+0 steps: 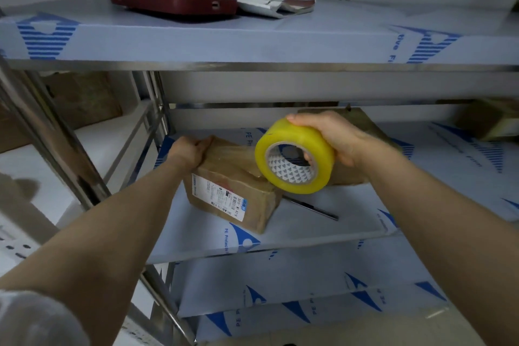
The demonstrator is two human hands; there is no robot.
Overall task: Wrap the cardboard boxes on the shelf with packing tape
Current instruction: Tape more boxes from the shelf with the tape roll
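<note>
My left hand (191,150) gripped the far left corner of the box (233,191), fingers (204,144) curled over its top edge. The box lay askew on the middle shelf (323,233), its label facing me. My right hand (334,137) held the tape (280,177) at the box's right end, fingers hooked through the core; I could not tell whether the roll touched the box. A second box (370,126) sat behind that hand. A thin dark tool (311,206) lay beside the box. A red case (174,3) rested on the upper shelf (252,42).
</note>
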